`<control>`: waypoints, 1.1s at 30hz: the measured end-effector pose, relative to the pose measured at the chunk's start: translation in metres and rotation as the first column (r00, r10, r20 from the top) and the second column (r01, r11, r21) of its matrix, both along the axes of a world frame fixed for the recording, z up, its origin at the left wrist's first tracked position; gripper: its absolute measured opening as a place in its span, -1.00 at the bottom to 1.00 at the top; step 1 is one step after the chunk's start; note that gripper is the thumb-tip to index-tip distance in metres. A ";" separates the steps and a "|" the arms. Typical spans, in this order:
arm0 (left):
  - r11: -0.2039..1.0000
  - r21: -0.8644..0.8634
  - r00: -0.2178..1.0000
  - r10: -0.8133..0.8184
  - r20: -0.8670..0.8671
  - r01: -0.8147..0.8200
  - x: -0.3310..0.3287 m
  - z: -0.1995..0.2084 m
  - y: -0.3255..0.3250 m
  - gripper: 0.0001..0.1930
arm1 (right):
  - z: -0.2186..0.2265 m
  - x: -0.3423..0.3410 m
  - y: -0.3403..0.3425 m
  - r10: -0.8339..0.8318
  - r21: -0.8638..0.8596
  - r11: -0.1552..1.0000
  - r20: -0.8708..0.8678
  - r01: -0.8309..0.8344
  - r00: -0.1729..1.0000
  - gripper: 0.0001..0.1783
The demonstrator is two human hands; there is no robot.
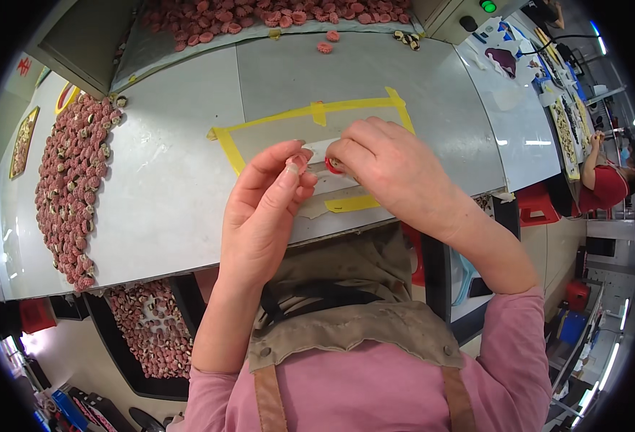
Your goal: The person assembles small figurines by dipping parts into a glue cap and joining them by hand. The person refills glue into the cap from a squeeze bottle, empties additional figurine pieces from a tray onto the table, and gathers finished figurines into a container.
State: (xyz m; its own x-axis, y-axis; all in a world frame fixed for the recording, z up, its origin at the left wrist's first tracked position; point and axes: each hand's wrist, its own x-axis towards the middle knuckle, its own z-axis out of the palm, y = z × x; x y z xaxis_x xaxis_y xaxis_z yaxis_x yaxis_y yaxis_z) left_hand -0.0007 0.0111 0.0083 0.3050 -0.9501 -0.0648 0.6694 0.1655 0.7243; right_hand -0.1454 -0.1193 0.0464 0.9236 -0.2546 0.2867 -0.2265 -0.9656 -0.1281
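Above the work table (173,173), my left hand (260,205) pinches a small pale pink cup-shaped piece (302,158) between thumb and fingertips. My right hand (393,162) is close beside it, palm down. Its curled fingers close on a small red round-edged thing (333,166), mostly hidden by the fingers, so its kind cannot be made out. The two hands are apart. Beneath them lies a worn patch framed by yellow tape (274,117), with a whitish strip partly showing between the hands.
Ruffled pink cups (224,21) fill a lined surface at the far side; two loose cups (325,47) lie before it. A long heap of pink-and-cream pieces (73,187) covers the left. Below the edge sits a black tray (148,389). A co-worker in red (609,176) works far right.
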 end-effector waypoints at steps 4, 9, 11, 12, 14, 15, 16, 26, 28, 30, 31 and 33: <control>1.000 0.001 0.999 0.027 -0.028 -0.027 0.001 -0.002 0.001 -0.69 | 0.001 -0.002 0.004 -0.038 0.019 0.999 -0.029 0.038 0.999 -0.83; 1.000 0.013 0.999 -0.026 -0.041 0.027 0.003 -0.001 0.002 -0.68 | -0.005 -0.002 -0.002 -0.031 0.086 0.996 0.011 0.030 0.999 -0.82; 1.000 0.020 0.999 -0.016 -0.032 0.017 0.001 0.001 0.002 -0.68 | -0.010 -0.006 -0.005 -0.023 0.114 0.993 0.030 0.020 0.999 -0.81; 1.000 0.030 1.000 -0.005 -0.025 0.006 0.000 0.002 0.002 -0.69 | -0.011 -0.009 -0.004 -0.083 0.278 0.959 0.076 0.059 0.994 -0.82; 1.000 0.025 1.000 0.000 0.001 0.000 -0.001 0.001 0.001 -0.68 | -0.012 -0.011 -0.002 -0.140 0.434 0.898 0.116 0.076 0.983 -0.83; 1.000 0.023 1.000 0.001 0.023 -0.002 -0.002 0.001 0.000 -0.66 | -0.012 -0.013 0.001 -0.229 0.622 0.778 0.149 0.089 0.962 -0.84; 1.000 0.024 1.000 0.001 0.025 -0.002 -0.004 0.002 0.000 -0.66 | -0.011 -0.015 0.005 -0.325 0.782 0.618 0.159 0.082 0.932 -0.84; 0.992 0.048 0.958 0.096 0.272 -0.113 -0.018 0.003 -0.006 -0.74 | -0.011 -0.001 0.028 -0.297 0.795 0.597 0.341 -0.105 0.892 -0.82; 0.985 0.035 0.920 0.143 0.366 -0.167 -0.022 -0.001 -0.005 -0.75 | -0.013 0.001 0.031 -0.306 0.745 0.661 0.378 -0.091 0.874 -0.82; 0.951 -0.162 0.715 0.307 0.628 -0.265 -0.025 -0.009 -0.004 -0.77 | -0.023 0.004 0.038 -0.344 0.770 0.628 0.405 -0.113 0.847 -0.81; 0.952 -0.160 0.719 0.302 0.626 -0.261 -0.025 -0.008 -0.004 -0.77 | -0.028 0.003 0.041 -0.389 0.796 0.591 0.423 -0.130 0.819 -0.80; 0.984 -0.024 0.843 0.163 0.512 -0.176 -0.022 -0.004 -0.003 -0.72 | -0.027 -0.002 0.037 -0.348 0.722 0.686 0.436 -0.092 0.830 -0.78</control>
State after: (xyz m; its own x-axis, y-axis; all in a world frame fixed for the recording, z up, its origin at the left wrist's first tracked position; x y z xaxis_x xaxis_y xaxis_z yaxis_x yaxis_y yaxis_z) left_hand -0.0230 0.0076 0.0046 0.4570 -0.8808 0.1236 0.1674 0.2217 0.9606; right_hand -0.1477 -0.0818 0.0190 0.6318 -0.6795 0.3730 -0.0288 -0.5015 -0.8647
